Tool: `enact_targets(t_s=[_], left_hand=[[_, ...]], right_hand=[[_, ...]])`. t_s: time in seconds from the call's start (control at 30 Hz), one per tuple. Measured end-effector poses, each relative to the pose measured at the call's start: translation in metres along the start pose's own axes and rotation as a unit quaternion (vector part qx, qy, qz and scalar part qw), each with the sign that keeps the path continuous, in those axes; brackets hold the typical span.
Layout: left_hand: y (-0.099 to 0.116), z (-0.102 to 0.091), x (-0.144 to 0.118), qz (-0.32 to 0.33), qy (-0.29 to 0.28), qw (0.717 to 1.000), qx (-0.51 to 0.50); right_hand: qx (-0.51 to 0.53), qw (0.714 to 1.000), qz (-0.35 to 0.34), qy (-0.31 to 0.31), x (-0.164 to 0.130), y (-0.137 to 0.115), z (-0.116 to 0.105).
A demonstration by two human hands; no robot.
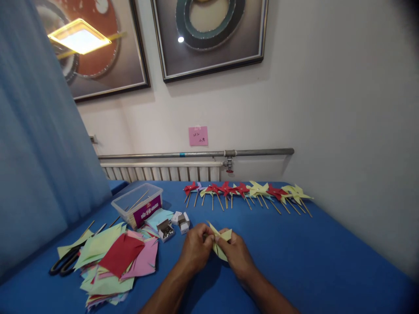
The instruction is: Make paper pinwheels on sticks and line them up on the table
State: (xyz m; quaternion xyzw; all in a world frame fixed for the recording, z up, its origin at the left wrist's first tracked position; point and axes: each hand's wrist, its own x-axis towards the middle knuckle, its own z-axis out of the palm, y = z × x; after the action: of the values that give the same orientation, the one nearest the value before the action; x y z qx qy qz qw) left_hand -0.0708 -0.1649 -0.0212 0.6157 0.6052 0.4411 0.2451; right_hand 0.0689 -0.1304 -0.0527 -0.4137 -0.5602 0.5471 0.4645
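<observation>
A pale yellow paper pinwheel (221,252), its points partly folded in, is held between both hands above the blue table. My left hand (198,245) pinches it near the middle with thumb and fingers. On the other side, my right hand (238,253) grips the folded paper, thumb on top. The fingertips hide the pinwheel's centre, so I cannot tell whether a pin is there. Just beyond my left hand lie an open small box of metal pins (166,230) and small white boxes (182,221).
A pile of coloured paper squares (122,255) lies at left beside black-handled scissors (67,261). Behind it stands a clear plastic tub (139,205) with sticks. Several finished pinwheels on sticks (242,190) line the table's far edge, below a radiator (163,172). A blue curtain (49,144) hangs left.
</observation>
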Motion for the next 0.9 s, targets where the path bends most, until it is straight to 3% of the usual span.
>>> enact_targets(t_s=[0.33, 0.53, 0.9], left_hand=[[0.002, 0.000, -0.002, 0.017, 0.012, 1.000, 0.002], [-0.006, 0.003, 0.004, -0.005, 0.013, 0.998, -0.063], [-0.005, 0.002, 0.005, 0.007, 0.030, 0.994, -0.109]], right_hand=[[0.026, 1.000, 0.007, 0.000, 0.008, 0.008, 0.001], [-0.081, 0.996, -0.043, 0.017, 0.002, -0.006, -0.004], [0.089, 0.996, 0.019, 0.021, 0.009, 0.004, 0.005]])
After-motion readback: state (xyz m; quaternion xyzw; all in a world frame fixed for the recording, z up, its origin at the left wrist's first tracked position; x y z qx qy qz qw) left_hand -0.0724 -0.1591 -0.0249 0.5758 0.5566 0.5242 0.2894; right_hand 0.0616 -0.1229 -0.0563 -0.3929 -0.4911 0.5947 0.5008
